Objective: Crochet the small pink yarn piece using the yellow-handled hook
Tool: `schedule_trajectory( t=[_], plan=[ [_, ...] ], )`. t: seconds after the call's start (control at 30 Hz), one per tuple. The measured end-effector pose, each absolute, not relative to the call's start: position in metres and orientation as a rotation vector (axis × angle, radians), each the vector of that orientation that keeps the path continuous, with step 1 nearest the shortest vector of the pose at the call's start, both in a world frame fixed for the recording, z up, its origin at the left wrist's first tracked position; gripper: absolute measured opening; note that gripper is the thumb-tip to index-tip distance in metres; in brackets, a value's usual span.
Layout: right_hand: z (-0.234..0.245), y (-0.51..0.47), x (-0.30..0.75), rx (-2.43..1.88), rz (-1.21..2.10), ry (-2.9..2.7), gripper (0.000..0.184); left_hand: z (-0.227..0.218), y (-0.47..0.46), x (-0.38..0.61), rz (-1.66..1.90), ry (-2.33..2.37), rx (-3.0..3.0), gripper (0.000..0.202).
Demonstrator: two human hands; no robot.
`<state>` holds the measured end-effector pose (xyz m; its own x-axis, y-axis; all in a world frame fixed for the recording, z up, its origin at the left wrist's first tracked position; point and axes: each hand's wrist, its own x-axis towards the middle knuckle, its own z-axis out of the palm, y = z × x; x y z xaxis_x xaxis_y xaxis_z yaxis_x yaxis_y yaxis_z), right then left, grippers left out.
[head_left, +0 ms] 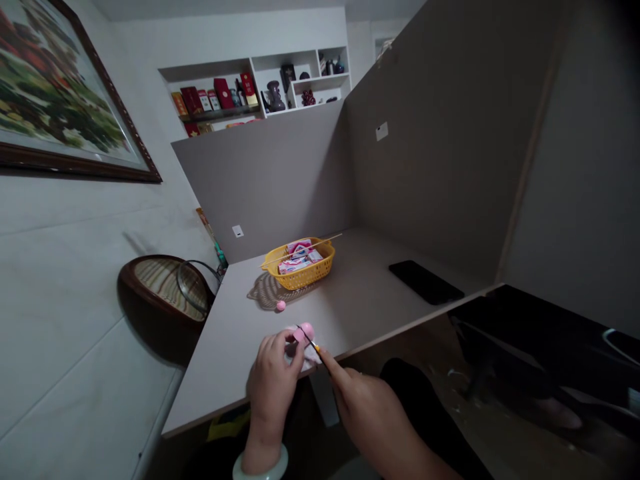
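Note:
Near the table's front edge, my left hand (275, 367) pinches a pink clay-like lump (307, 330) between thumb and fingers. In my right hand (367, 403) is a thin knife (316, 347) with a dark handle and a yellow collar, its narrow blade laid across the pink lump. How deep the blade sits in the lump I cannot tell. Under the lump lies a crumpled white cloth or tissue (313, 359), partly hidden by my fingers. A small pink ball (281, 305) rests on the table just beyond my hands.
A yellow basket (313, 273) holds pink-and-white packets (299, 260), with a thin stick (325, 240) lying across its top. To the right lies a flat black device (425, 281). Grey panels (280, 187) wall the table (225, 347) at the back and right.

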<state>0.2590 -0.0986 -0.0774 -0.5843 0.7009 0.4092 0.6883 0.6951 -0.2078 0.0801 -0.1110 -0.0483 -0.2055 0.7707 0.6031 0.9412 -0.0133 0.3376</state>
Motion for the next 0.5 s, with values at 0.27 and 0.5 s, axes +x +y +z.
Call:
schedule_trajectory(
  t=[0.27, 0.5],
  plan=[
    [-0.0677, -0.098, 0.2521, -1.068, 0.122, -2.443, 0.069, -0.0521, -0.11, 0.0775, -1.024, -1.971, -1.821, 0.026],
    [-0.0677, -0.0987, 0.256, -1.059, 0.184, -2.462, 0.07, -0.0509, -0.108, 0.0778, -0.95, -1.855, -1.916, 0.027]
  ],
)
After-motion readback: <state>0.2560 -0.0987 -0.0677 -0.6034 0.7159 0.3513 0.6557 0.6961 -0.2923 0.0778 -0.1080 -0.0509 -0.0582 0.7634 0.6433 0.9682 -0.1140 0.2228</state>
